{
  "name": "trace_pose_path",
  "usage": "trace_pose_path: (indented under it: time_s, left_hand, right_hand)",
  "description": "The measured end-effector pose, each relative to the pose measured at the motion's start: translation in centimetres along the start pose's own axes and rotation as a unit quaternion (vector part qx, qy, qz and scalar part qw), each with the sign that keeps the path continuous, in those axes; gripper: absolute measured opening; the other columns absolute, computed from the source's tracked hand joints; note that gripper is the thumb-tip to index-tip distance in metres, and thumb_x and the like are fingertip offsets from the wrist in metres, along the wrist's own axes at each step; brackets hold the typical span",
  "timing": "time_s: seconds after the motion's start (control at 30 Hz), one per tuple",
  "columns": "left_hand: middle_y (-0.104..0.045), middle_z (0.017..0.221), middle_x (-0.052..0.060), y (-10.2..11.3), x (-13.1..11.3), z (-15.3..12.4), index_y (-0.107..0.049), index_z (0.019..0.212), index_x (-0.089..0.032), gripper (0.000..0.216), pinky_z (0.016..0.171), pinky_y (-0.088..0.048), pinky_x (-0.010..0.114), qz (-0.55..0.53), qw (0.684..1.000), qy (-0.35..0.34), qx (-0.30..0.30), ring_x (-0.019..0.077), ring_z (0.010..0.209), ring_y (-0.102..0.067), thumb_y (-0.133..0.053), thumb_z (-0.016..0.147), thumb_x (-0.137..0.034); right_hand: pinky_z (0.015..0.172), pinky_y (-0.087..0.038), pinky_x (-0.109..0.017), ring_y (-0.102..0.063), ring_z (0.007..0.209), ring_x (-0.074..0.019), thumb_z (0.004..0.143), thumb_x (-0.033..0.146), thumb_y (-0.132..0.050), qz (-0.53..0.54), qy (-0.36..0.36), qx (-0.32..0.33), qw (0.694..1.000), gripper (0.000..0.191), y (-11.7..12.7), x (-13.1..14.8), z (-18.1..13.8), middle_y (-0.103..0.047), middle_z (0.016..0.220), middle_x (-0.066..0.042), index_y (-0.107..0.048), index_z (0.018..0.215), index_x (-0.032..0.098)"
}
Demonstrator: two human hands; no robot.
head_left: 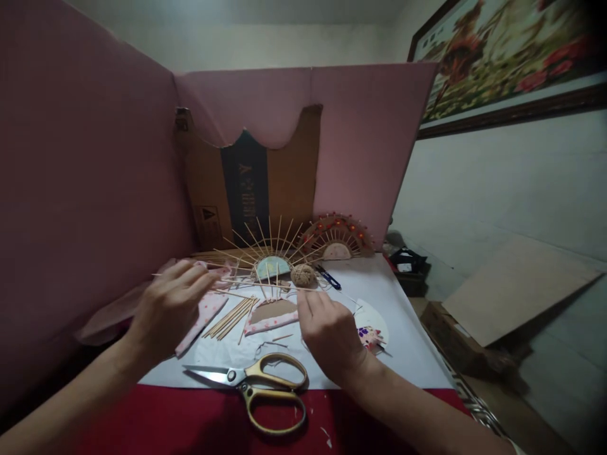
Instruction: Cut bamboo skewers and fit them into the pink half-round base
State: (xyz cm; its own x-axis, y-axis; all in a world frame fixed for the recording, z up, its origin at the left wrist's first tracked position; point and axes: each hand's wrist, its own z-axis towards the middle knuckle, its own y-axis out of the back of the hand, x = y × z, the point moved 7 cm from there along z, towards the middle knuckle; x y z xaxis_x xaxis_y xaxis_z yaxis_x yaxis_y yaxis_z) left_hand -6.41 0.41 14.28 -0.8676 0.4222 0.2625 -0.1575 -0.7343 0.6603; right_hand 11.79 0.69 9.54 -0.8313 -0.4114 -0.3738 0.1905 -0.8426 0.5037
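left hand (pixel 171 309) on pink cloth (pixel 206 313) at white sheet (pixel 408 354) left edge. right hand (pixel 329 332) mid-sheet, fingers bent, grip unclear. loose sticks (pixel 232 318) between hands. scissors (pixel 258 385) across sheet's near edge. twine ball (pixel 303 275) near far edge.

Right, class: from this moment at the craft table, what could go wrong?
The scissors lie bare between both forearms; a sweep could nick skin. The loose sticks between the left hand and right hand could scatter or snap. Thin ends of the spoked fan frame may poke fingers.
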Motion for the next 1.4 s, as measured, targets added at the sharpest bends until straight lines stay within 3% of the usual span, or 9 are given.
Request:
trace_pose_path:
  time_s: [0.33,0.5,0.63,0.77,0.83,0.93,1.03,1.13,1.4]
  left_hand:
    - [-0.065,0.078,0.01,-0.7,-2.8,2.3,-0.066,0.085,-0.014,0.032,0.063,-0.044,0.037,0.07,0.995,-0.068,-0.009,0.0241,0.073,-0.052,-0.037,0.081,0.0]
    - [-0.066,0.08,0.009,-0.6,-2.9,1.9,-0.066,0.09,-0.015,0.029,0.067,-0.045,0.039,0.075,0.994,-0.085,-0.005,0.0243,0.075,-0.054,-0.041,0.082,-0.003]
    - [-0.064,0.101,0.014,0.0,-3.6,1.8,-0.066,0.101,-0.015,0.028,0.077,-0.047,0.043,0.06,0.993,-0.101,-0.023,0.0271,0.09,-0.056,-0.045,0.084,-0.007]
    - [-0.059,0.114,0.015,1.1,-3.0,2.2,-0.063,0.11,-0.016,0.028,0.088,-0.044,0.044,-0.145,0.985,0.052,-0.08,0.0271,0.104,-0.054,-0.049,0.086,-0.017]
    - [-0.061,0.11,0.014,-0.8,-2.2,1.9,-0.063,0.107,-0.016,0.027,0.089,-0.045,0.043,-0.365,0.907,0.208,-0.038,0.0255,0.103,-0.057,-0.045,0.089,-0.025]
    - [-0.066,0.102,0.015,-6.3,-5.2,0.6,-0.063,0.098,-0.012,0.028,0.086,-0.048,0.043,-0.675,0.623,0.371,0.137,0.0255,0.097,-0.062,-0.046,0.089,-0.032]
    - [-0.068,0.098,0.016,-8.9,-9.5,-0.3,-0.062,0.098,-0.01,0.024,0.088,-0.047,0.044,-0.791,0.396,0.398,0.243,0.0259,0.093,-0.064,-0.054,0.085,-0.029]
    - [-0.068,0.095,0.017,-9.6,-11.3,-0.2,-0.061,0.095,-0.009,0.022,0.085,-0.049,0.041,-0.816,0.334,0.399,0.252,0.0253,0.09,-0.065,-0.053,0.086,-0.027]
    - [-0.062,0.071,0.008,-10.1,-12.3,0.6,-0.059,0.079,-0.008,0.022,0.077,-0.05,0.035,-0.83,0.336,0.372,0.243,0.0179,0.069,-0.064,-0.046,0.089,-0.022]
  right_hand:
    - [0.047,-0.026,-0.027,-0.046,0.046,-0.0119,0.093,0.024,-0.045,0.107,-0.043,-0.054,0.992,0.016,2.0,-1.9,-0.3,-0.053,0.056,0.0,-0.052,0.082,0.016]
    - [0.044,-0.023,-0.028,-0.057,0.051,-0.0181,0.082,0.007,-0.048,0.014,-0.092,0.109,0.99,0.013,-0.3,-2.5,-0.4,-0.062,0.064,-0.009,-0.059,0.077,0.011]
    - [0.045,-0.025,-0.028,-0.059,0.053,-0.0195,0.07,0.002,-0.051,0.125,-0.063,0.261,0.955,0.016,-3.5,-2.2,-1.3,-0.065,0.064,-0.009,-0.061,0.068,0.014]
    - [0.049,-0.032,-0.025,-0.055,0.054,-0.0145,0.085,0.018,-0.048,0.345,-0.179,0.236,0.891,0.024,-4.6,-3.8,-1.2,-0.061,0.058,-0.006,-0.06,0.065,0.014]
    - [0.044,-0.03,-0.022,-0.045,0.043,-0.0095,0.091,0.032,-0.043,0.542,-0.262,0.215,0.769,0.033,-5.1,-4.2,-1.2,-0.051,0.049,0.0,-0.059,0.067,0.015]
    - [0.033,-0.02,-0.018,-0.027,0.032,-0.0048,0.086,0.05,-0.048,0.75,-0.314,0.213,0.542,0.039,-5.6,-3.2,-1.3,-0.039,0.042,0.008,-0.06,0.073,0.015]
    - [0.029,-0.02,-0.016,-0.035,0.031,-0.0039,0.078,0.053,-0.059,0.782,-0.352,0.199,0.475,0.04,-5.9,-2.9,-1.7,-0.048,0.044,0.005,-0.059,0.07,0.014]
    - [0.027,-0.022,-0.014,-0.042,0.03,-0.0041,0.075,0.051,-0.063,0.769,-0.374,0.218,0.47,0.039,-6.4,-2.9,-2.2,-0.057,0.047,0.002,-0.056,0.067,0.014]
    - [0.024,-0.025,-0.011,-0.044,0.027,-0.0027,0.077,0.048,-0.062,0.759,-0.35,0.298,0.462,0.04,-6.4,-2.0,-2.6,-0.059,0.047,0.002,-0.056,0.062,0.012]
